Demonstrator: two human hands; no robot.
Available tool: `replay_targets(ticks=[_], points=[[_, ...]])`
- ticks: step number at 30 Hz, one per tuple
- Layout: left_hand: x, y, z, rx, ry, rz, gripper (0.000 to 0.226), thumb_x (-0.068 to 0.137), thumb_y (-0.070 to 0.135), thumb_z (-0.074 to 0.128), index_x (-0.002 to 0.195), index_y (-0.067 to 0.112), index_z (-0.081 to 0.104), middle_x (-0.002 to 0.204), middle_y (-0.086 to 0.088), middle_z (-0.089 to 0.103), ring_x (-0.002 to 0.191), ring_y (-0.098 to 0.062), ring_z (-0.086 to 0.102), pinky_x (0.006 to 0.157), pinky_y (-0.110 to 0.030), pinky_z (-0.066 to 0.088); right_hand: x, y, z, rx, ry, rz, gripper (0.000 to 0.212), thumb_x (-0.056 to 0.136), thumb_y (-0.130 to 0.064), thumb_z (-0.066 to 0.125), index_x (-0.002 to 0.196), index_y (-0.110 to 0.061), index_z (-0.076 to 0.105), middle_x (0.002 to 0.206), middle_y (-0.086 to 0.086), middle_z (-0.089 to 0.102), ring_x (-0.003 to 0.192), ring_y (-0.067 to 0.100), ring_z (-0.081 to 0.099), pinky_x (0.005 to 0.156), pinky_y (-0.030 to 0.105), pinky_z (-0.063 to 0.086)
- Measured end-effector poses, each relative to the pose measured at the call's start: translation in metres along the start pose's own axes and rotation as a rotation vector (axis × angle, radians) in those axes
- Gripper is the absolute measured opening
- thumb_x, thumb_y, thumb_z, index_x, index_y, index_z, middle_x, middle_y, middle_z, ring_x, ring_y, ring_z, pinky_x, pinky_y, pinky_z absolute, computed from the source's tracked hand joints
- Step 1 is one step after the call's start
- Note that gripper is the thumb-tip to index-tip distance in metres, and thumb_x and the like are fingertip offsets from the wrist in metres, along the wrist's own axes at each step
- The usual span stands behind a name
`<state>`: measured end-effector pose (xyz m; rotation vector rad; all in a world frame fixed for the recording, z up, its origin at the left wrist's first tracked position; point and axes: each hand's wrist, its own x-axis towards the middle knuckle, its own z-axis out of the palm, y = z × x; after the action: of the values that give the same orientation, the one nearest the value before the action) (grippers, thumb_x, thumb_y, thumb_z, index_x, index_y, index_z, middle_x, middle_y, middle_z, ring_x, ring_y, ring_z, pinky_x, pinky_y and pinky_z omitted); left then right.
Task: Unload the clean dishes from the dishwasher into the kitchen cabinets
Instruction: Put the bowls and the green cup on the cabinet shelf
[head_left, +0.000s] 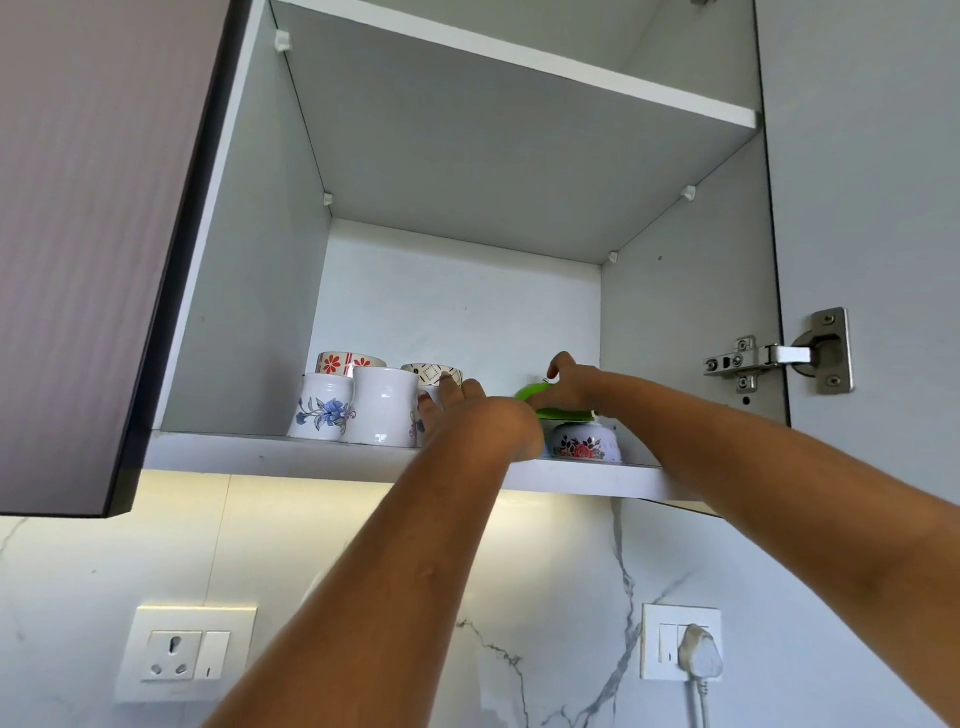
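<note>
An open wall cabinet has a white bottom shelf (322, 457). On its left stand white mugs, one with a blue flower (321, 408) and a plain one (383, 406), with patterned cups (347, 362) behind. My left hand (467, 415) reaches in beside the mugs, fingers spread against a partly hidden mug. My right hand (563, 384) grips a green bowl (556, 410) turned upside down on a floral bowl (584, 442), also upside down, at the shelf's right.
The cabinet's upper shelf (519, 62) is above. The left door (88, 249) and the right door with its metal hinge (779, 358) stand open. Below, a marble backsplash carries a socket (187, 654) and a plugged-in switch plate (680, 644).
</note>
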<state>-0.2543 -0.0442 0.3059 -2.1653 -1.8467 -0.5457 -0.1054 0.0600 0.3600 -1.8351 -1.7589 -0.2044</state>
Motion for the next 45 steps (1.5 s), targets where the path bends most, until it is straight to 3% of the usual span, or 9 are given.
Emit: replay_targets(ticks=[6,14,21,24,31,36,39,42,45], points=[[0.003,0.000,0.000,0.020,-0.002,-0.001,0.052,0.096,0.024,0.028,0.147,0.019,0.023,0.158,-0.012,-0.002,0.145,-0.035,-0.011,0.116,-0.052,0.000,0.001,0.003,-0.001,-0.110,-0.046,0.013,0.076,0.082,-0.055,0.063,0.139,-0.014,0.035,0.139,0.014,0.044,0.122,0.029,0.046,0.099,0.038,0.041],[0.011,0.000,0.002,0.058,-0.026,0.000,0.049,0.097,0.025,0.026,0.146,0.019,0.026,0.156,-0.015,0.006,0.144,-0.037,-0.006,0.116,-0.053,0.002,-0.007,-0.001,-0.003,-0.218,-0.097,-0.018,0.067,0.093,-0.052,0.048,0.146,-0.015,0.031,0.146,0.011,0.040,0.130,0.029,0.042,0.104,0.038,0.038],[0.021,-0.001,0.006,0.079,0.014,0.005,0.048,0.093,0.022,0.031,0.140,0.022,0.038,0.149,-0.014,0.025,0.141,-0.035,0.013,0.115,-0.052,0.012,-0.025,-0.009,-0.017,-0.247,-0.174,0.020,0.067,0.101,-0.047,0.028,0.153,-0.017,-0.001,0.160,0.012,0.009,0.144,0.033,0.019,0.114,0.041,0.024],[0.020,-0.001,0.006,0.054,0.118,-0.013,0.045,0.089,0.019,0.036,0.132,0.023,0.049,0.144,-0.010,0.037,0.136,-0.032,0.028,0.113,-0.050,0.020,-0.039,-0.013,-0.028,-0.180,-0.107,-0.002,0.060,0.103,-0.042,0.025,0.152,-0.010,0.012,0.159,0.011,0.014,0.144,0.031,0.022,0.114,0.038,0.026],[-0.017,0.005,0.004,-0.326,0.492,0.027,0.034,0.088,0.015,0.046,0.120,0.016,0.059,0.122,-0.012,0.059,0.111,-0.032,0.057,0.093,-0.038,0.049,-0.101,-0.017,-0.025,-0.084,-0.035,-0.199,0.048,0.102,-0.032,0.035,0.142,-0.005,0.040,0.150,0.011,0.038,0.137,0.026,0.036,0.108,0.032,0.028],[-0.035,0.005,0.013,-0.245,0.631,-0.001,0.029,0.095,0.024,0.036,0.116,0.017,0.055,0.106,-0.014,0.065,0.100,-0.034,0.059,0.080,-0.035,0.044,-0.148,0.003,-0.012,0.072,0.092,-0.290,0.038,0.097,-0.035,0.046,0.127,-0.016,0.058,0.132,0.006,0.057,0.121,0.025,0.051,0.098,0.032,0.040],[-0.057,0.009,0.043,-0.056,0.864,0.092,0.047,0.094,0.035,0.020,0.112,0.017,0.060,0.085,-0.013,0.068,0.083,-0.034,0.062,0.082,-0.037,0.042,-0.181,0.016,-0.006,0.086,0.262,-0.312,0.035,0.096,-0.038,0.043,0.116,-0.019,0.064,0.117,0.004,0.064,0.107,0.025,0.057,0.088,0.034,0.045],[-0.078,0.018,0.074,0.018,0.906,0.110,0.046,0.090,0.034,0.031,0.124,0.017,0.057,0.114,-0.013,0.065,0.105,-0.035,0.059,0.096,-0.047,0.040,-0.218,0.031,0.011,-0.031,0.478,-0.340,0.034,0.096,-0.039,0.042,0.119,-0.021,0.060,0.116,0.004,0.064,0.107,0.026,0.058,0.089,0.036,0.042],[-0.113,0.032,0.100,0.017,0.732,0.166,0.060,0.088,0.022,0.053,0.145,0.018,0.035,0.149,-0.015,0.035,0.137,-0.039,0.032,0.105,-0.054,0.032,-0.256,0.051,0.035,0.022,0.541,-0.327,0.044,0.093,-0.033,0.050,0.135,-0.021,0.047,0.138,0.003,0.051,0.125,0.026,0.047,0.099,0.042,0.039]])
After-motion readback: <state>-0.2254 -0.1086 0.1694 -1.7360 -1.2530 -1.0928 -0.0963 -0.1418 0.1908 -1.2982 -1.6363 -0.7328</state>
